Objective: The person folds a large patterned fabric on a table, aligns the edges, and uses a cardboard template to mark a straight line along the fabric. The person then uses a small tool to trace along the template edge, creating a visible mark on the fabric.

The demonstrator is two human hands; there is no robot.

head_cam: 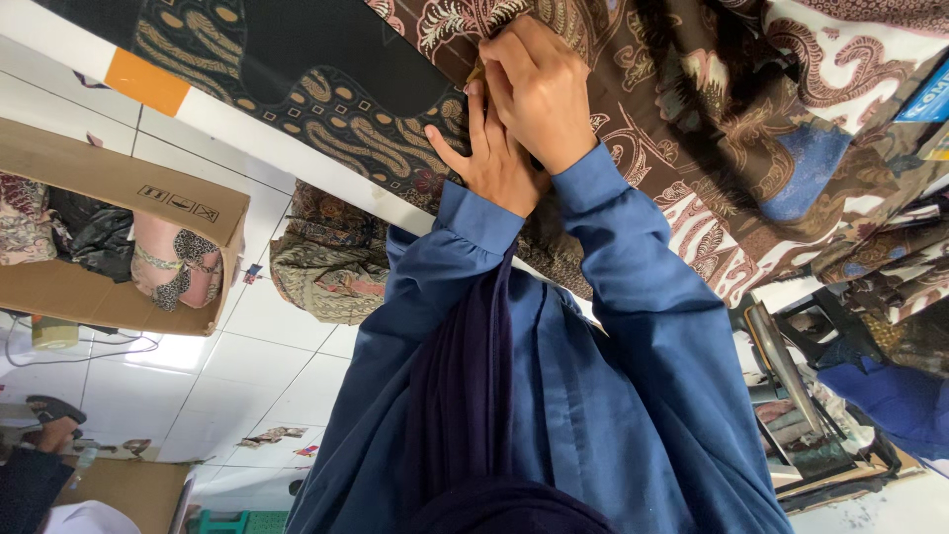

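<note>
Both hands work at one spot on the brown batik cloth (692, 148), which lies spread on the table (247, 127), just in front of the person, w/ its near edge hanging over the table rim toward the body.

The left hand (491, 163) lies flat on the cloth, fingers straight and a bit apart. I think it presses the cloth down so it does not slide. The right hand (539, 91) sits on top of the left, fingers bent and closed together on a fold of the cloth. Sth small and yellowish shows at the fingertips (478, 71), but it is too small to say what it is.

The cloth's long axis follows the table rim, from upper left to lower right in the picture, and the pattern bands run approx. the same way. To the left it meets a darker cloth (297, 69) w/ black ground. It probably lies so because the table holds the weight and only the worked part is lifted.

On the floor, left of the person, stands an open cardboard box (129, 183) w/ textiles inside, and near it a cloth bundle (331, 262).
</note>
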